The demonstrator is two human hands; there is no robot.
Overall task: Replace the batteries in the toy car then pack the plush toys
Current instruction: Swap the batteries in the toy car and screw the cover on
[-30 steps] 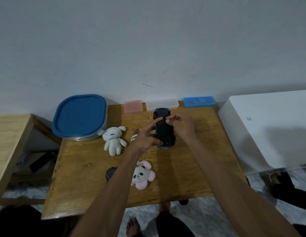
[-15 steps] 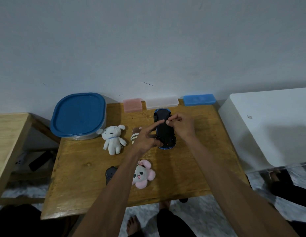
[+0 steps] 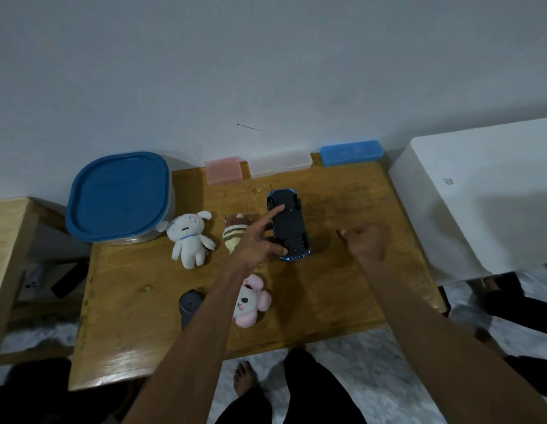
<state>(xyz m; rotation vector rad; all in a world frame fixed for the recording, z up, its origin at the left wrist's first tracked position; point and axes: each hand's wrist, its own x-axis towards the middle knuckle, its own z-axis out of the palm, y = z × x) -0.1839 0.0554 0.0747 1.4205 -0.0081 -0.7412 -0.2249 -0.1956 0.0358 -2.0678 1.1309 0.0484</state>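
Note:
A black toy car with blue trim lies upside down on the wooden table. My left hand steadies it, index finger on the underside and thumb at the near end. My right hand is to the right of the car, off it, fingers curled in; I cannot make out anything inside them. Three plush toys lie on the table: a white dog, a brown-and-yellow striped one partly behind my left hand, and a pink one partly under my left forearm.
A blue-lidded container stands at the back left. Pink, clear and blue small boxes line the wall. A dark cylinder stands near the front. A white appliance flanks the right edge, another wooden table the left.
My right hand has left the car's underside and moved right, fingers closed. My left hand has stayed on the car, its index finger reaching farther along the underside.

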